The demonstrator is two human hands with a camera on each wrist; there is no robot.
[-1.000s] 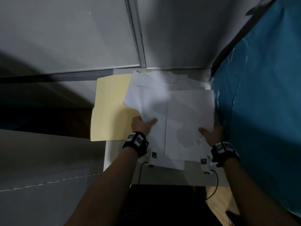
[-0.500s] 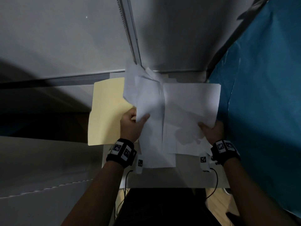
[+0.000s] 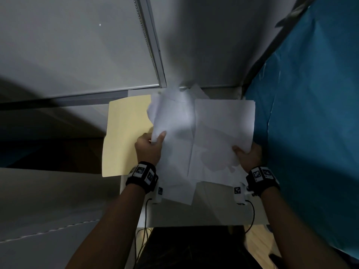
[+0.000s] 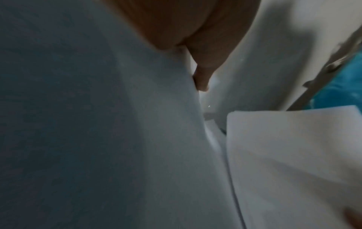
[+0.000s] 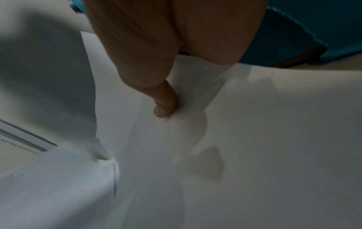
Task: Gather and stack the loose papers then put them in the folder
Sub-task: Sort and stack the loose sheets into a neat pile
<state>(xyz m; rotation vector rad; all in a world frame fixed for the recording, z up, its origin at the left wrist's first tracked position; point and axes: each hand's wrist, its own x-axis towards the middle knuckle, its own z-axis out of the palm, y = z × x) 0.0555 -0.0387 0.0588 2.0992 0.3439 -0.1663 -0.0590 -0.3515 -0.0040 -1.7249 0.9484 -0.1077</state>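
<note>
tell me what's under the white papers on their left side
The manila folder lies under the left sheets of the white papers; only its left part shows. How far it runs beneath, or whether anything else lies there, is covered.

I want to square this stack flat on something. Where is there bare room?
The folder is bare left of the left hand. A strip of table lies bare at the near edge, between the wrists. The middle and far side are crowded with the papers held by both hands, the right hand beside the blue sheet.

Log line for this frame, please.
left hand: grips papers | right hand: grips papers | stack: uneven | folder: flat, partly under papers
</note>
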